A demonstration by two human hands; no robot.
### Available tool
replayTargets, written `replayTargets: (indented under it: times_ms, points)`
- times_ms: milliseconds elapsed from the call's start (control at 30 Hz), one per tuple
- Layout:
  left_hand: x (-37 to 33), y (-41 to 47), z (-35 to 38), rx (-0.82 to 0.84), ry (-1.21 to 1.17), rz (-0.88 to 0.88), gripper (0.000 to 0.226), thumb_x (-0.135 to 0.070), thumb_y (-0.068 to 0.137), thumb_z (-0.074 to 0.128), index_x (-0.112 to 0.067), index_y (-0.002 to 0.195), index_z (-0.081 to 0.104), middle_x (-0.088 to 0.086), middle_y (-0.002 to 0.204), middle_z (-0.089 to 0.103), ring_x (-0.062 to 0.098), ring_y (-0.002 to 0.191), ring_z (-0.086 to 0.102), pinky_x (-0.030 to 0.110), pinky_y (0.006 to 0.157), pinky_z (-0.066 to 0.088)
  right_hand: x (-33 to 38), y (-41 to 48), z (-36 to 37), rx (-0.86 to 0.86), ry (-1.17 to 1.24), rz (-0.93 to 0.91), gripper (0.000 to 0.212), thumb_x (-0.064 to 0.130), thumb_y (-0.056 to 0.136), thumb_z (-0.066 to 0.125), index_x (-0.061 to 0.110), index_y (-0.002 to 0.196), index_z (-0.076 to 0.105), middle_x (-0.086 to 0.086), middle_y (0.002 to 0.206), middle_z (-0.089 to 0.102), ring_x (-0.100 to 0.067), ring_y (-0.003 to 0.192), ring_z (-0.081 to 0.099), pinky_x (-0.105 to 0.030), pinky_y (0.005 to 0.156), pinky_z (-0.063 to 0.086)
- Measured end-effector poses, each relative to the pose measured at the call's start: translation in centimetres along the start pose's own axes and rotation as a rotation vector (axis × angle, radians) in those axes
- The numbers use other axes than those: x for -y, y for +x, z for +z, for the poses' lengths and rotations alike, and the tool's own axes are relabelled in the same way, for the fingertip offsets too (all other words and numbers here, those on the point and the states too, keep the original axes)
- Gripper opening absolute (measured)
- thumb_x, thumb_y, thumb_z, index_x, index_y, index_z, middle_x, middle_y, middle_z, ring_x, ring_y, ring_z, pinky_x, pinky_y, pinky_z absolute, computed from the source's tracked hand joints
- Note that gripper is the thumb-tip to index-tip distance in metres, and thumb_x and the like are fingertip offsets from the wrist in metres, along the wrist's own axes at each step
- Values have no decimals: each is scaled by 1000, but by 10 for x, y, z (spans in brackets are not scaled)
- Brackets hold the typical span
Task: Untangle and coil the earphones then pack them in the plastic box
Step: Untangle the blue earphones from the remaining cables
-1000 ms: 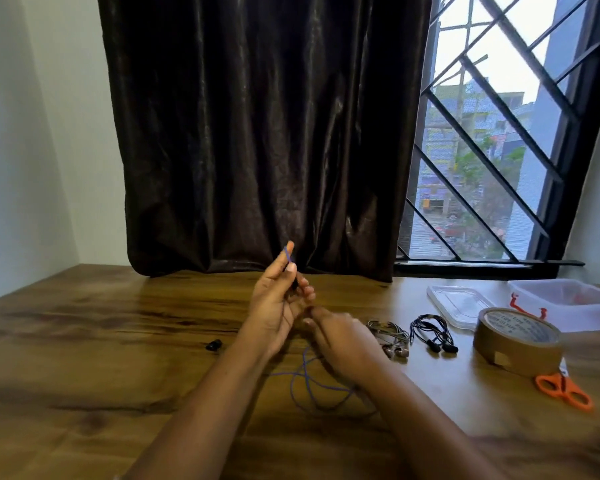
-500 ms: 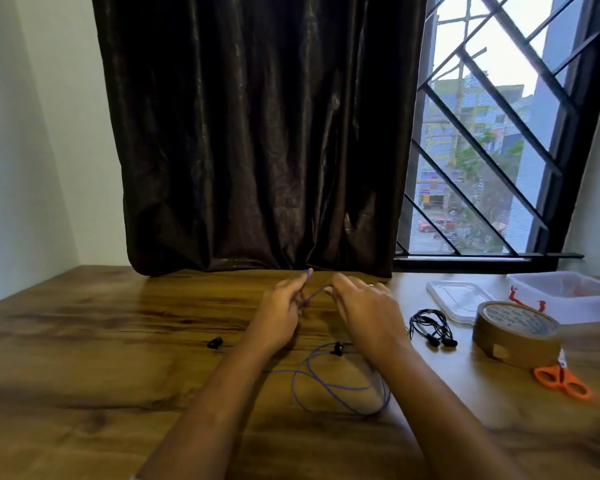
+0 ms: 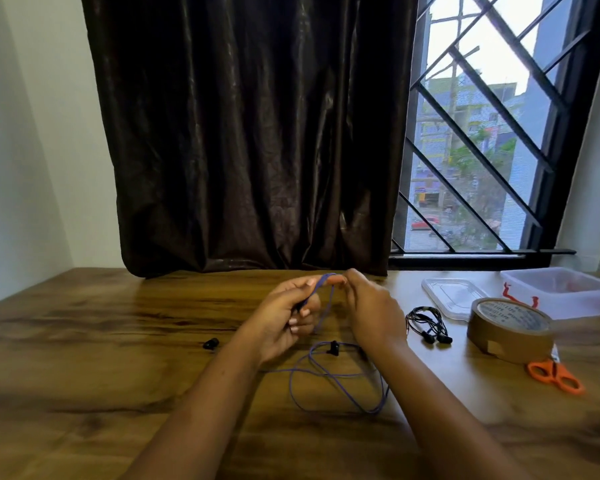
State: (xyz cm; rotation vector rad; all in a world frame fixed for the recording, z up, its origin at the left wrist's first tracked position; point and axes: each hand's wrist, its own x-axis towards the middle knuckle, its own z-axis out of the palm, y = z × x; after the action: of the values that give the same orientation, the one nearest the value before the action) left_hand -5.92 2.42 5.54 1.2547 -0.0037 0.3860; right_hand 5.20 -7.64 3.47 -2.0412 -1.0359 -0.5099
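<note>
Two bare forearms and hands, no sleeves showing.

Both arms are uncovered from the near edge of the wooden table (image 3: 84, 341) up to the wrists. The left hand (image 3: 284, 323) has short, pale, neatly trimmed nails. The right hand (image 3: 371, 310) wears no ring, watch or band that I can see.

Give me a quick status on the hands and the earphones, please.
Both hands, left hand and right hand, pinching the blue earphone cable. Slack loose on the table, uncoiled. Plastic box open, path unobstructed.

Purple earphone cable (image 3: 340, 379), black earphones (image 3: 428, 323), brown tape roll (image 3: 510, 327), orange scissors (image 3: 556, 375), dark-grained wooden counter (image 3: 101, 341).
</note>
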Motion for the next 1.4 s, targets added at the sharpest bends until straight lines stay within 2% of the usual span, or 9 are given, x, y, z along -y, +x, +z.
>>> replayTargets:
  times_ms: [233, 367, 533, 600, 667, 733, 867, 1167, 1400]
  points:
    - [-1, 6, -6, -213, -131, 220, 40, -12, 99, 33, 0, 135, 44, -4, 43, 38, 8, 41, 44, 18, 43, 42, 21, -13, 19, 237, -48, -105, 21, 29, 101, 36, 20, 101, 54, -6, 89, 66, -30, 83, 65, -33, 60, 46]
    - [1, 8, -19, -323, -121, 299, 39, -13, 101, 32, -11, 140, 37, -1, 50, 52, 22, 75, 69, 25, 69, 55, 32, -21, 20, 449, 1, -229, 26, 37, 101, 35, 21, 99, 54, -1, 88, 65, -22, 77, 63, -35, 67, 52]
    - [4, 13, -42, -470, 334, 353, 47, -11, 102, 32, -15, 148, 23, -12, 51, 59, 25, 109, 59, 39, 105, 35, 41, -22, 14, 505, -44, -333, 27, 38, 101, 37, 21, 96, 57, -3, 91, 65, -22, 79, 61, -29, 62, 40]
    - [5, 12, -44, -460, 525, 340, 47, -8, 101, 34, -12, 148, 26, -24, 65, 66, 23, 104, 60, 34, 100, 39, 40, -19, 10, 414, -96, -382, 26, 39, 100, 37, 22, 98, 57, -2, 93, 67, -23, 83, 63, -29, 61, 37]
    - [6, 11, -40, -415, 648, 296, 45, -3, 100, 36, -8, 145, 32, -11, 86, 70, 18, 93, 63, 21, 83, 44, 34, -13, 5, 260, -155, -418, 27, 43, 99, 38, 26, 103, 58, 1, 96, 68, -23, 87, 65, -29, 62, 37]
    - [6, 9, -31, -316, 664, 208, 43, 0, 99, 36, -5, 142, 36, -2, 78, 61, 0, 64, 59, 11, 61, 46, 25, -6, 0, 104, -169, -442, 28, 46, 96, 40, 26, 99, 60, 3, 94, 69, -22, 84, 66, -29, 60, 37]
    - [3, 1, -10, -110, 551, 52, 26, -3, 100, 32, -3, 114, 54, -2, 59, 67, 6, 36, 46, 17, 36, 39, 8, 0, -7, -165, -175, -483, 38, 51, 91, 35, 25, 84, 62, 7, 78, 63, -19, 58, 62, -23, 45, 32]
    - [-5, -8, -10, 63, 255, -178, 36, -6, 99, 31, -8, 123, 58, 4, 50, 48, 3, 26, 24, 27, 61, 55, -7, 3, -1, -135, -40, -232, 32, 46, 95, 38, 24, 87, 59, 7, 82, 49, -20, 67, 57, -29, 53, 38]
    - [-2, -3, 1, -85, 7, 70, 39, -10, 99, 32, -11, 133, 50, -1, 48, 44, 8, 36, 41, 30, 63, 53, -17, 3, 22, 176, 233, -144, 21, 23, 95, 47, 29, 78, 56, 8, 73, 55, -17, 72, 56, -30, 65, 41]
